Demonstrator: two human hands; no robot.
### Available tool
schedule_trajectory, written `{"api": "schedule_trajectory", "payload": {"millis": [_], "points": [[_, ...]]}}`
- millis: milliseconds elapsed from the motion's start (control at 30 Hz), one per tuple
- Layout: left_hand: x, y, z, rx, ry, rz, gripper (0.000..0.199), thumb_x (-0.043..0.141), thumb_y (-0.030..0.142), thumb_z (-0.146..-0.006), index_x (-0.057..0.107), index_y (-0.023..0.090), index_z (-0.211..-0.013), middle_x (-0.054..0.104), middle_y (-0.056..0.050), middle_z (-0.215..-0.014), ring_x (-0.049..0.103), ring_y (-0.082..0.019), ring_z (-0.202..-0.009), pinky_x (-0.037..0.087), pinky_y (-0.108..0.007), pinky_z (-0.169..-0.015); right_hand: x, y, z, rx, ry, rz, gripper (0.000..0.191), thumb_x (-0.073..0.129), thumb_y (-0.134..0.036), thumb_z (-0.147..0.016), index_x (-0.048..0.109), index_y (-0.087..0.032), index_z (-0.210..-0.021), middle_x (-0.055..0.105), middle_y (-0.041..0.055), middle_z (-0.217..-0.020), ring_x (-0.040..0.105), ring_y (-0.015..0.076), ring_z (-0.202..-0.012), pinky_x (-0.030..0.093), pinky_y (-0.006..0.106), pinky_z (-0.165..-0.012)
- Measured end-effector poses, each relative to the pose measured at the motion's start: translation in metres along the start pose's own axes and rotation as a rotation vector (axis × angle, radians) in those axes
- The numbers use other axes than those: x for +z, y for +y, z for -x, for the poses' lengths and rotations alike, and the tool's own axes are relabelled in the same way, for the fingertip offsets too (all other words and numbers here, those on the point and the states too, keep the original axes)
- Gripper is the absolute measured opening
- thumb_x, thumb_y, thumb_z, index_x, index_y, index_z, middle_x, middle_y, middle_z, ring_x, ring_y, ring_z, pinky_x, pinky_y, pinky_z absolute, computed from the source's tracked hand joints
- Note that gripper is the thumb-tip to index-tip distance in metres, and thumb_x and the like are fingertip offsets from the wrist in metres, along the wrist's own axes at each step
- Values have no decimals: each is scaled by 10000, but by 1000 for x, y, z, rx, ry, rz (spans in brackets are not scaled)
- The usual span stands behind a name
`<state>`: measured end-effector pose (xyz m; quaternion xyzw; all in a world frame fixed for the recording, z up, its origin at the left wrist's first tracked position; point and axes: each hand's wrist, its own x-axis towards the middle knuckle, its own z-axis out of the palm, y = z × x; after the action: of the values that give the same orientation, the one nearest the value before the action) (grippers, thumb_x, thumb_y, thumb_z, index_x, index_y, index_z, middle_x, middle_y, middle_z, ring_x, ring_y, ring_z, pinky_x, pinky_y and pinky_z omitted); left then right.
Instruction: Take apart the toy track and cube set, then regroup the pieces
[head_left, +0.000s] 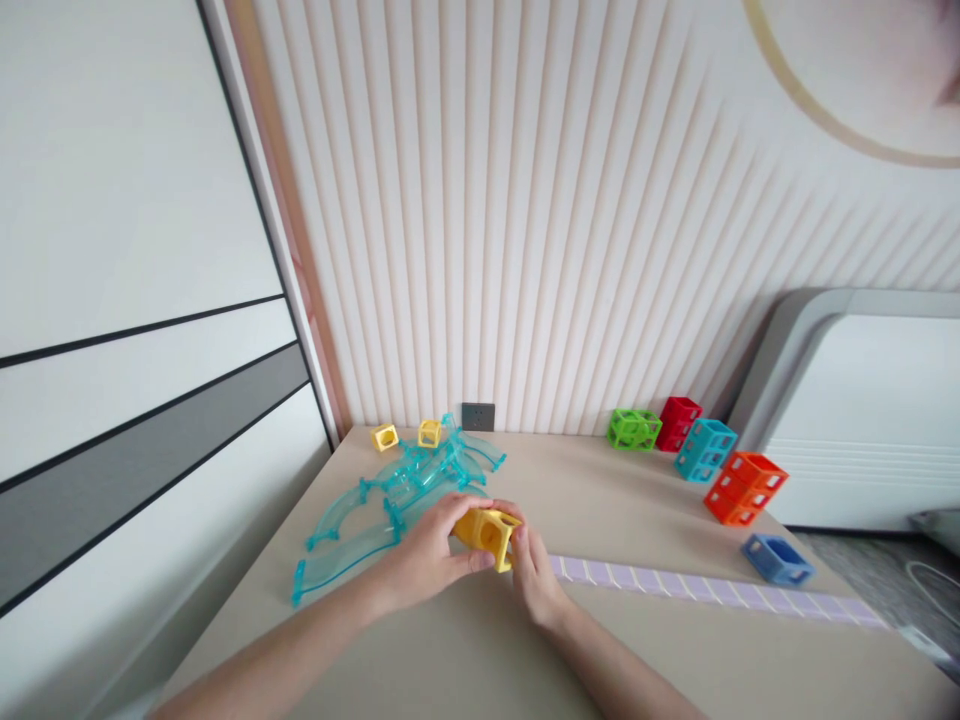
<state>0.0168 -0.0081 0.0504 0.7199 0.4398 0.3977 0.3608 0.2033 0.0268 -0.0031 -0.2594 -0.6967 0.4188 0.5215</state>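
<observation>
Both my hands grip a yellow toy block piece (491, 535) with open square sides, held a little above the table. My left hand (431, 555) wraps its left end, thumb along the near side. My right hand (536, 575) has its fingers closed on the right end. Whether it is one block or several joined, I cannot tell, as my fingers cover part of it. Just beyond my left hand lies a heap of clear teal track pieces (424, 475). Two more yellow blocks, one on its side (385, 437) and one upright (430, 433), rest behind the heap.
At the right stand a green block stack (634, 429), a red one (679, 424), a teal one (705, 450) and an orange one (746, 488). A blue block (778, 559) lies near the table's right edge. A lilac strip (697, 587) crosses the table (570, 490). The ribbed wall (525, 250) bounds the back.
</observation>
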Motion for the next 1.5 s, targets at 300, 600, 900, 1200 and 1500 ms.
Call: {"api": "schedule_trajectory", "payload": {"millis": [300,600,900,1200,1500], "points": [[-2,-5,1,-168,95,183,284,741,468,-849,649,251,-1008,723,-94,-1105,695,-270,-1011,602,-395,-836,-2,-5,-2,36,-16,56,538,307,-607,-1042,685,-233,-1122,752,83,-946,716,227,-793,589,336,-708],[-65,-35,-17,-5,472,-538,199,560,395,-923,606,247,-1047,695,-95,-1213,641,-282,-1170,505,-429,-1037,-24,3,-20,220,269,409,456,471,-592,-983,587,-203,-1189,715,63,-904,684,229,-738,554,343,-675],[-170,-111,-6,-368,562,-813,226,513,377,-852,618,201,-949,745,-121,-1015,698,-310,-991,533,-407,-911,-49,25,-34,183,119,891,437,649,-248,-886,610,-264,-1321,634,99,-1167,663,299,-1090,536,429,-957],[-172,-136,-4,-456,445,-811,266,542,387,-810,649,187,-949,774,-118,-973,733,-312,-938,541,-358,-828,-50,34,-33,193,-35,897,589,597,-143,-893,498,-253,-1464,472,139,-1482,648,244,-1209,528,371,-1043],[-164,-145,-1,-355,426,-796,310,546,376,-765,660,195,-989,753,-131,-1064,669,-333,-1133,511,-420,-1003,-65,31,-41,208,-25,1006,433,592,-258,-953,582,-237,-1386,518,138,-1487,628,255,-1248,497,386,-1071]]}}
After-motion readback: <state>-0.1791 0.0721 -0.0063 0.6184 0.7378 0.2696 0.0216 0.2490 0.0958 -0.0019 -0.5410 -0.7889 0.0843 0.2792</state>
